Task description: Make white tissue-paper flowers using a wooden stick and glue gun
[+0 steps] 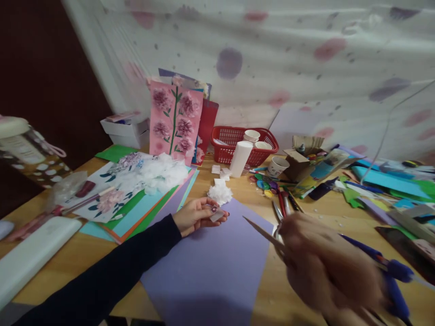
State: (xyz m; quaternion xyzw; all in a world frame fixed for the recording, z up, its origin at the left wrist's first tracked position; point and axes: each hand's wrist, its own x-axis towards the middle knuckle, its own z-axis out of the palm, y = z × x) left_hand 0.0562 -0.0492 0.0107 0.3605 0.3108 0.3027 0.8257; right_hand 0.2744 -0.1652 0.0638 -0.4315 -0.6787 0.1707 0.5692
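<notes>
Over a purple paper sheet [210, 267], my left hand [199, 215] pinches a small whitish piece of paper [216, 214] between thumb and fingers. My right hand [322, 258], smeared by motion, is closed around scissors [263, 231] whose blades point up and left towards my left hand. Just beyond my left fingers lies a ruffled white paper puff [220, 192], with small white paper squares [224, 173] behind it. A blue glue gun [399, 270] is partly hidden by my right hand.
At the back stand a pink flower card [175, 120] and a red basket [226, 154] with paper cups. A white roll [241, 158] stands before it. Left are a fluffy white heap [163, 174] on coloured sheets and a long white case [37, 253]. Paper scraps [387, 179] crowd the right.
</notes>
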